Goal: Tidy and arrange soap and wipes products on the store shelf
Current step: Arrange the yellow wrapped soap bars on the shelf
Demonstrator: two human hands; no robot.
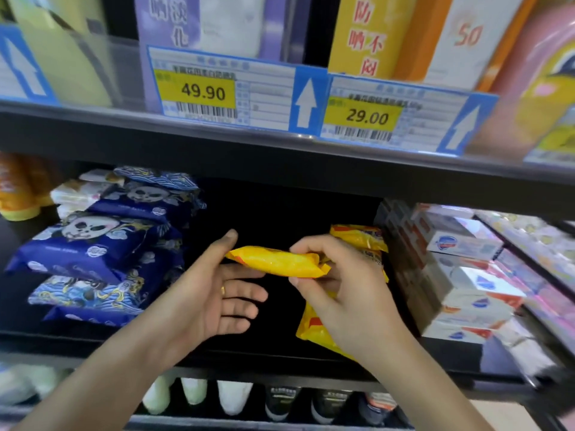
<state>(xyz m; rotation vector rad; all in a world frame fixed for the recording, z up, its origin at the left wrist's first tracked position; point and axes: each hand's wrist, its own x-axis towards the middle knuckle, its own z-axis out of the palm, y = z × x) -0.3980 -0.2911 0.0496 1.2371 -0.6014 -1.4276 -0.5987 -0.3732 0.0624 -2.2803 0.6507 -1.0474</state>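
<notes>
A yellow soap pack is held flat in the air in front of the dark middle shelf. My right hand pinches its right end between thumb and fingers. My left hand is spread with straight fingers, its thumb touching the pack's left end. More yellow packs are stacked behind and below my right hand, partly hidden by it. Blue wipes packs with a panda print are piled at the left of the same shelf.
White boxed soap bars are stacked at the right. Price tags 49.90 and 29.00 hang on the upper shelf rail. Bottles stand on the shelf below. An orange item sits far left.
</notes>
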